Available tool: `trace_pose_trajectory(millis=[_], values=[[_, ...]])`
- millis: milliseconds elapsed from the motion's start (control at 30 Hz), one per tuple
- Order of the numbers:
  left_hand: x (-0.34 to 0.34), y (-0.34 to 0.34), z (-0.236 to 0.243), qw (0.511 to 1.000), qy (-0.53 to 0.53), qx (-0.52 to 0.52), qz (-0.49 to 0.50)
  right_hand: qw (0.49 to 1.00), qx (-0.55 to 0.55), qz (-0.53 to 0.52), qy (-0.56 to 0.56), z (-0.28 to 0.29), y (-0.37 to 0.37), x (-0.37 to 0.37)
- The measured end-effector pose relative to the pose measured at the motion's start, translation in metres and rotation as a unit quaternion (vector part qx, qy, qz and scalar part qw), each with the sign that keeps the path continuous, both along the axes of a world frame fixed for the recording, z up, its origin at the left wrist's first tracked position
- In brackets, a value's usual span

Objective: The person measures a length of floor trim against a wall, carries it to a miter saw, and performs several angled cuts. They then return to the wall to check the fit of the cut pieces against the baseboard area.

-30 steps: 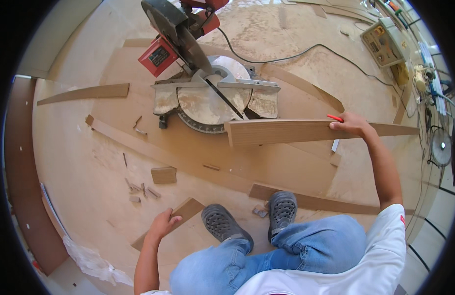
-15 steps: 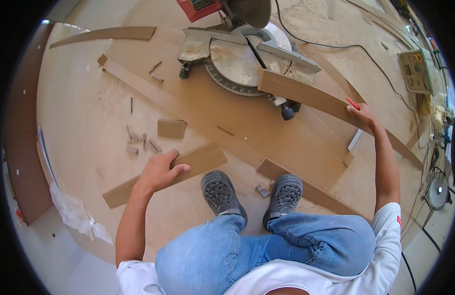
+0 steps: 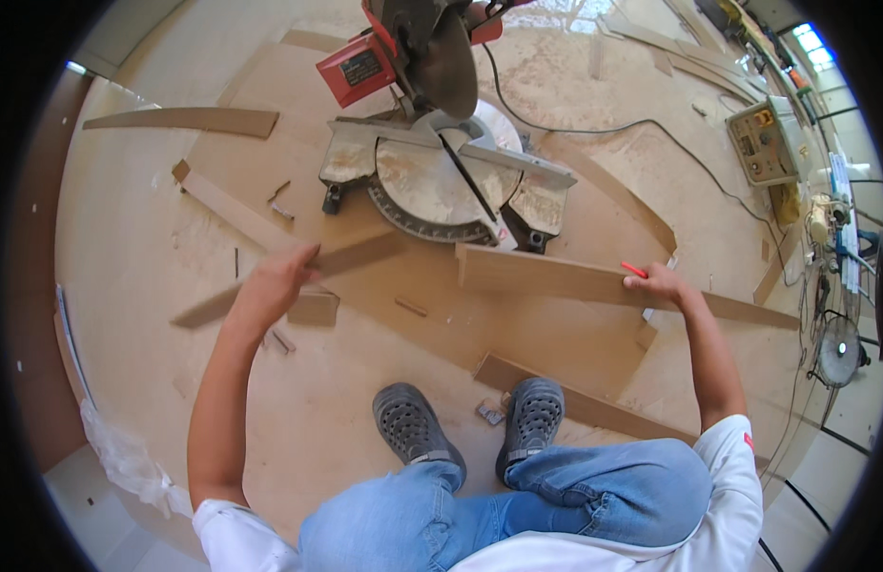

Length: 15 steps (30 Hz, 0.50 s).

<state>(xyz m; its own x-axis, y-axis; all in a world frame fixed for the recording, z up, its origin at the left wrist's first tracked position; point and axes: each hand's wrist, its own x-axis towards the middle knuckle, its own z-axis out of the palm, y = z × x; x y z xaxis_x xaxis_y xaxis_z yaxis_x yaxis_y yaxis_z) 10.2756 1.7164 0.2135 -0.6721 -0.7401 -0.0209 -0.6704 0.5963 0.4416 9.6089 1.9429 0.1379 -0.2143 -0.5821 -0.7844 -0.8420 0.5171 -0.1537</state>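
Note:
My left hand [image 3: 281,276] grips a shorter wooden board [image 3: 360,255], slightly blurred, held slantwise over small offcuts on the floor. My right hand [image 3: 658,284] grips a long wooden plank [image 3: 546,276] on edge, with a red pencil [image 3: 635,270] between its fingers. The plank's left end is at the front of the red and grey mitre saw [image 3: 446,186], whose blade is raised above its round, dusty table. A small wooden block [image 3: 313,310] lies under the board, partly hidden.
Long strips [image 3: 179,119] and another plank [image 3: 585,400] lie on the dusty floor [image 3: 298,429]. A cord [image 3: 642,124] runs from the saw. A metal-cased unit [image 3: 761,143], fan [image 3: 842,348] and cables are at the right, crumpled plastic [image 3: 136,458] at the left. My feet [image 3: 413,424] are below.
My left hand has lifted its board forward and up toward the saw. My right hand and plank sit slightly lower in the picture; the plank is more level than half a second ago. The view has shifted.

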Motion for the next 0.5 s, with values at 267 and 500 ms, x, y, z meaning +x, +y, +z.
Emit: trace_pose_trajectory(millis=[267, 500], values=[[-0.105, -0.125, -0.033, 0.977, -0.002, -0.186, -0.104, 0.999, 0.038, 0.026, -0.011, 0.012, 0.038, 0.038], [-0.137, -0.151, -0.051, 0.951, 0.019, -0.284, -0.121, 0.959, -0.27, 0.002, 0.081, 0.05, 0.052, 0.031]])
